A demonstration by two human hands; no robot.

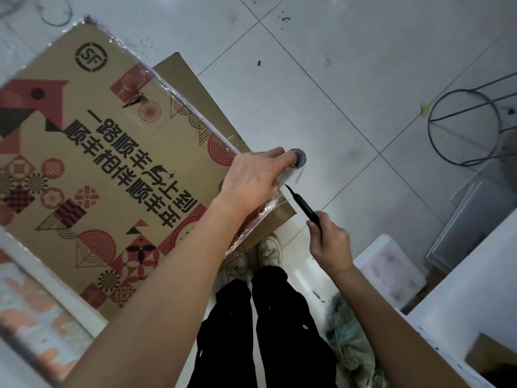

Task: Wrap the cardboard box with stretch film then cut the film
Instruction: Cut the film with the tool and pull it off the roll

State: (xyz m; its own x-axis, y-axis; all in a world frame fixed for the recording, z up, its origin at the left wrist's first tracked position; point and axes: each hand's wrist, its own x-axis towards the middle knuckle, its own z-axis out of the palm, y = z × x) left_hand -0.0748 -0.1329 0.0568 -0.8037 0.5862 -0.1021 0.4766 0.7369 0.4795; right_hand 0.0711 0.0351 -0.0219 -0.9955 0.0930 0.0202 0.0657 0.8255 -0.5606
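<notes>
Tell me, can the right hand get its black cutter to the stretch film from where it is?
Probably yes: the right hand points the cutter at the film, nothing between them.

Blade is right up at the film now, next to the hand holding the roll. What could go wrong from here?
1. The cutter tip points at the film just below the left hand gripping the stretch film roll; a slip may nick those fingers.
2. The film looks bunched at the cardboard box corner, so it may tear raggedly.
3. The blade might pass through and score the box.
</notes>
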